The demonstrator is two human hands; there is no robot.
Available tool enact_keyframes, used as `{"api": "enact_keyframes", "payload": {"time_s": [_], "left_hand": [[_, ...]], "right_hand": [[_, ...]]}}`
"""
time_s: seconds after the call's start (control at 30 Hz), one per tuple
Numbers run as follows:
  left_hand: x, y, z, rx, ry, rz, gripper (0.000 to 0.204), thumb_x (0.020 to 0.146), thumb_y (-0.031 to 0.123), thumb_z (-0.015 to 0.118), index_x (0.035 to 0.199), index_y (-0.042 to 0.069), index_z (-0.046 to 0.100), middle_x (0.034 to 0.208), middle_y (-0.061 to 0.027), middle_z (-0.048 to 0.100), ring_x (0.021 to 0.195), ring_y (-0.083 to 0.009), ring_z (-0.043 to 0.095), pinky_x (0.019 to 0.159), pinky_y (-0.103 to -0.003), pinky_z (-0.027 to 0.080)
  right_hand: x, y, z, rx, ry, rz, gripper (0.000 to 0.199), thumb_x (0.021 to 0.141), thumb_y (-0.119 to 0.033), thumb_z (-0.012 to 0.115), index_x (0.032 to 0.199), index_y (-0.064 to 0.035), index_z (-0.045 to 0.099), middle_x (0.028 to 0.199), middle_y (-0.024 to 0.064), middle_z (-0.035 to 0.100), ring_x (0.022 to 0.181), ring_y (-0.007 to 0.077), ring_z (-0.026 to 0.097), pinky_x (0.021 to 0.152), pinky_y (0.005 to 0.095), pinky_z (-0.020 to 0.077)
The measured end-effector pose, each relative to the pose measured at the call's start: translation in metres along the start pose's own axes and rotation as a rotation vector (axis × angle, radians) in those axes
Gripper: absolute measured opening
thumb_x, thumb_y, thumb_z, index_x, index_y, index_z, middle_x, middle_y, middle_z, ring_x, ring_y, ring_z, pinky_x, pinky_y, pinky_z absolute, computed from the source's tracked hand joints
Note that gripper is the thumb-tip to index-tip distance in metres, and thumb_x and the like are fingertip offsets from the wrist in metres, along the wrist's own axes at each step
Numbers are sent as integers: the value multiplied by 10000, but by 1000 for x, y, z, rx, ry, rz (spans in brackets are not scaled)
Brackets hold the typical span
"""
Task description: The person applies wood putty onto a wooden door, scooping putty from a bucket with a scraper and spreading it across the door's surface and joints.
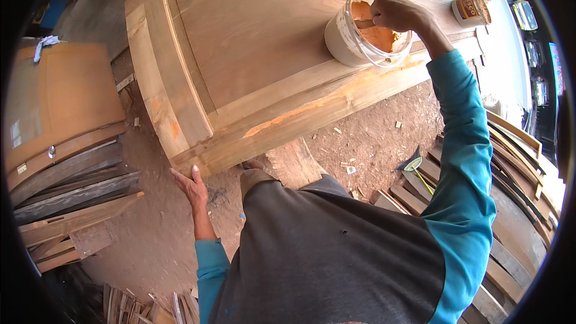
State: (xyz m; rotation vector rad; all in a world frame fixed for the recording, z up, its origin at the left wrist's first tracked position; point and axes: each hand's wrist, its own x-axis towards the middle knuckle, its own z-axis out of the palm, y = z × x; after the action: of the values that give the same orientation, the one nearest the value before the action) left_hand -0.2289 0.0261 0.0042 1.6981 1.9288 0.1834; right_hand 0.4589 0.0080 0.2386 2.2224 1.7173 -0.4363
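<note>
A large wooden door panel (264, 30) lies flat before me, with smears of orange filler along its near edge and left end. On its right half stands a white plastic bucket (345, 42) part-filled with orange filler paste (384, 38). My right hand (393, 13) is inside the bucket's mouth, closed on a small flat brown tool (364, 23) whose far end I cannot make out clearly. At the panel's near left corner, my left hand (193, 187) rests against the edge, thumb up and fingers apart, holding nothing.
A smaller tin (471, 10) stands on the panel's far right. Another door (66, 96) with a knob lies at left above stacked boards (72, 189). Planks (510, 252) and a green fly swatter (417, 168) lie at right. Wood scraps litter the dirt floor (360, 126).
</note>
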Motion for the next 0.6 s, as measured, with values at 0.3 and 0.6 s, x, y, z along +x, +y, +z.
{"api": "enact_keyframes", "payload": {"time_s": [0.3, 0.6], "left_hand": [[-2, 2, -2, 14, -10, -17, 964, 1030, 526, 526, 1646, 18, -13, 1647, -370, 113, 1531, -510, 176, 1237, -569, 268], [-2, 1, 1, 11, 11, 1, 959, 1017, 491, 571, 1646, 2, 38, 1656, -340, 152, 1540, -500, 168, 1252, -561, 224]], "right_hand": [[-2, -3, 0, 154, 23, 56, 195, 832, -136, 613, 852, 42, 690, 765, 239, 670, 715, 374, 666, 679, 456, 517], [-23, 6, 2, 462, -52, 100, 228, 914, -169, 572, 918, 8, 714, 783, 84, 715, 671, 201, 692, 635, 364, 544]]}}
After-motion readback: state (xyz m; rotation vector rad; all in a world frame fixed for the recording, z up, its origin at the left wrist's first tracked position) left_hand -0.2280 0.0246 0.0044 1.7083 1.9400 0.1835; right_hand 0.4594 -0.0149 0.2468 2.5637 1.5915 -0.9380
